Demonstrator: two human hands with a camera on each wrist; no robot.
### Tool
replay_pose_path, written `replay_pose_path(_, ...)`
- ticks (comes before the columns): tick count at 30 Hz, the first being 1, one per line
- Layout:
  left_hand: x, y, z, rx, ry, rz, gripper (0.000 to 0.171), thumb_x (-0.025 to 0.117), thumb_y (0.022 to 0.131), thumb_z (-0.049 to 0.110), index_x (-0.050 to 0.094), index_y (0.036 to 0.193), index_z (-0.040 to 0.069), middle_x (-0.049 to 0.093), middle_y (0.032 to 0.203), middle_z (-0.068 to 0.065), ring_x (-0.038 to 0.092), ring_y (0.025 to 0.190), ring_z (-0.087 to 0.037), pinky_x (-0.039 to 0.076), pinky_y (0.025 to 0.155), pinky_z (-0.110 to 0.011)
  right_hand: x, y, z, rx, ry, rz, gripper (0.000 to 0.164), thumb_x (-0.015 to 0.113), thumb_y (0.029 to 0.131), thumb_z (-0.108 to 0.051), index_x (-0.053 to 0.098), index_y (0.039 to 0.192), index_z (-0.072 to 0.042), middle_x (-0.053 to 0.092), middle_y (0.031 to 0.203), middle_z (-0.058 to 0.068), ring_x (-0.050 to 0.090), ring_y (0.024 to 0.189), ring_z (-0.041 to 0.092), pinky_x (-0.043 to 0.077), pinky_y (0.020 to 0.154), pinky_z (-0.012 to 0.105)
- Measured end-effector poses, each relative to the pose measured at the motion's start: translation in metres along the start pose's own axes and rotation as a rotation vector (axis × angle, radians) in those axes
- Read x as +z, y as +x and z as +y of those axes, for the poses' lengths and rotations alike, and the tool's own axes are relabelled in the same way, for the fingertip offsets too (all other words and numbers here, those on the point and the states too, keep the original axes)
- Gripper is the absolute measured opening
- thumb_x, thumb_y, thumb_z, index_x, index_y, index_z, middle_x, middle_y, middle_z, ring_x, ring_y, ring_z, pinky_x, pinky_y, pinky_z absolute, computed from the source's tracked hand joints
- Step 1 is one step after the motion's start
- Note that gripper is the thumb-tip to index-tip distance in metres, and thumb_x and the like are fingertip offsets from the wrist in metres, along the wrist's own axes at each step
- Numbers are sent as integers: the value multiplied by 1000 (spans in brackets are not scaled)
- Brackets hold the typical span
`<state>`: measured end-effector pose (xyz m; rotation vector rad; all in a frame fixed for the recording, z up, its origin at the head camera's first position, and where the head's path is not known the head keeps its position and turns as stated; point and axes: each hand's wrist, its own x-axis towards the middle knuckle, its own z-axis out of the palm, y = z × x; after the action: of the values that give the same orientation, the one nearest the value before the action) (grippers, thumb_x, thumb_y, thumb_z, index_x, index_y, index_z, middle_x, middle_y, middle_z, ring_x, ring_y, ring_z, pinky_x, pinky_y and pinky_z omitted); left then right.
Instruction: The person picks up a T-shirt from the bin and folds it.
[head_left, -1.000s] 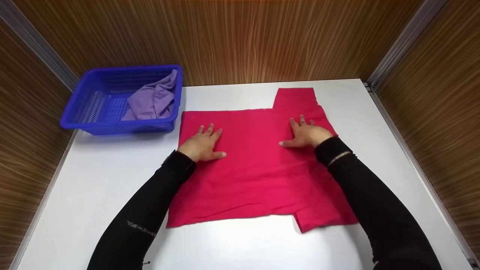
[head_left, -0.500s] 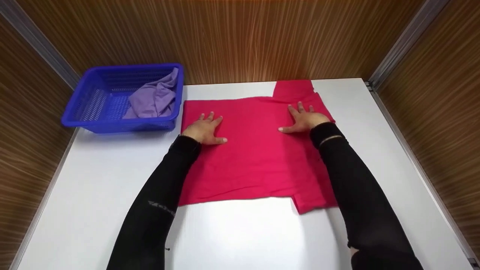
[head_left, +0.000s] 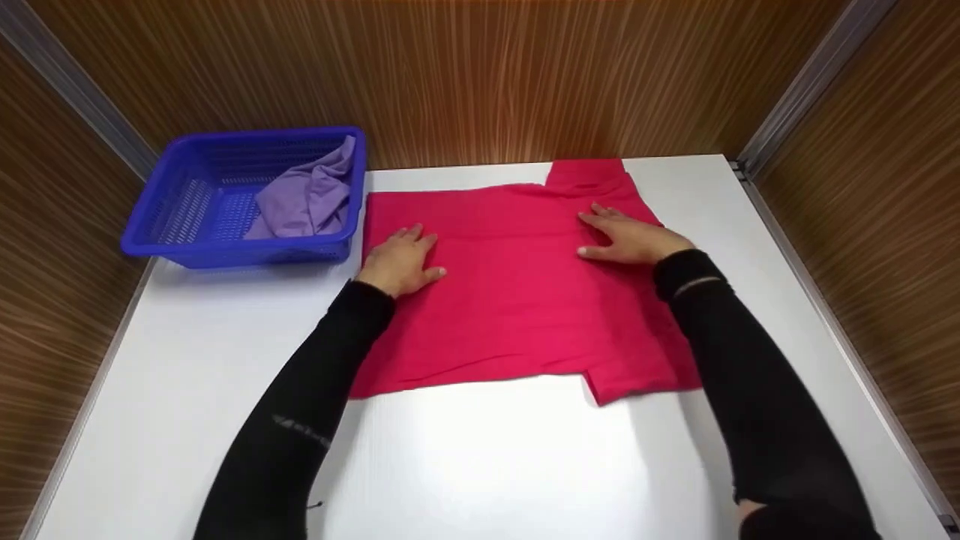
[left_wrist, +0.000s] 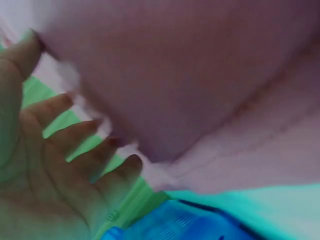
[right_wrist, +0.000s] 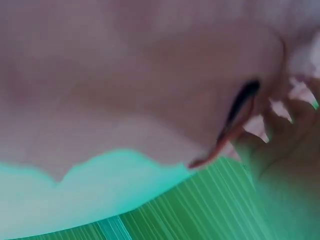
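A red T-shirt (head_left: 495,307) lies spread on the white table, one sleeve (head_left: 586,173) toward the back wall and the other (head_left: 630,381) toward the front. My left hand (head_left: 397,262) rests on the shirt's left part, fingers spread and thumb out. On its right part, near the far sleeve, my right hand (head_left: 634,236) touches the fabric with extended fingers. The left wrist view shows the left palm and fingers (left_wrist: 97,155) against the cloth, its colours tinted. In the right wrist view, part of the right hand (right_wrist: 292,145) appears at the cloth's edge.
A blue perforated basket (head_left: 244,251) stands at the back left, close to the shirt, with a crumpled purple cloth (head_left: 304,199) inside. Wood-grain panels (head_left: 480,82) wall in the white table (head_left: 480,465) at the back and both sides.
The shirt has slid toward the back wall, its front edge drawing back too. Both hands moved away from me with it; the right hand then shifted slightly to the right.
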<state>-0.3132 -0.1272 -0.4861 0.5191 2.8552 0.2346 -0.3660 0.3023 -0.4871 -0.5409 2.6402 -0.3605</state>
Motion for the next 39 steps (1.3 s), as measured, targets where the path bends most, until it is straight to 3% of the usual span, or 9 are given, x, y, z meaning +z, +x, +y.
replay_pose_path(4,0,-22,6,100,62,-7,70,65,102,46,44,161,13,33,173,-18,30,162,-39,29,132,-54,-3,-27,8,-48,43,-26,79,64,104,-47,32,165,-9,16,176,23,14,165,44,22,132,62)
replay_pose_path(8,7,-39,25,266,105,-30,65,65,102,45,49,158,16,39,171,-12,35,161,-32,32,132,-49,1,-47,12,-41,48,-66,84,71,100,-44,32,166,-11,14,177,22,12,165,45,24,131,64)
replay_pose_path(14,26,-50,83,567,212,-16,58,63,103,45,53,156,23,49,166,-2,45,156,-22,41,127,-44,7,-52,12,-5,17,-88,94,73,96,-49,24,169,-18,6,180,17,3,166,45,23,131,66)
replay_pose_path(18,37,-52,123,711,256,-23,54,60,105,46,52,156,30,49,166,4,46,155,-18,43,126,-43,9,-49,14,-3,-10,-88,93,72,97,-50,22,170,-19,6,180,16,3,166,44,23,130,66)
replay_pose_path(23,47,-52,165,770,247,33,42,57,106,47,61,147,37,55,160,9,52,149,-15,45,122,-43,10,-50,16,-3,-18,-93,93,71,98,-51,22,170,-18,4,180,16,2,167,44,23,130,67)
replay_pose_path(29,65,-50,203,750,210,99,35,56,104,56,72,128,38,67,139,12,62,132,-14,49,113,-42,10,-54,17,-6,-23,-87,93,70,98,-53,21,170,-19,3,180,15,1,167,43,24,129,67)
replay_pose_path(34,73,-50,221,700,276,144,25,64,100,51,70,116,32,69,123,11,64,120,-15,54,103,-38,10,-55,16,-1,-10,-89,93,70,98,-52,21,170,-19,3,180,15,0,167,44,24,129,68)
replay_pose_path(39,71,-54,226,701,220,223,13,57,106,38,65,109,28,76,105,13,70,107,-15,56,90,-34,11,-54,16,0,-12,-85,93,70,98,-52,21,170,-21,3,180,14,1,167,44,25,129,68)
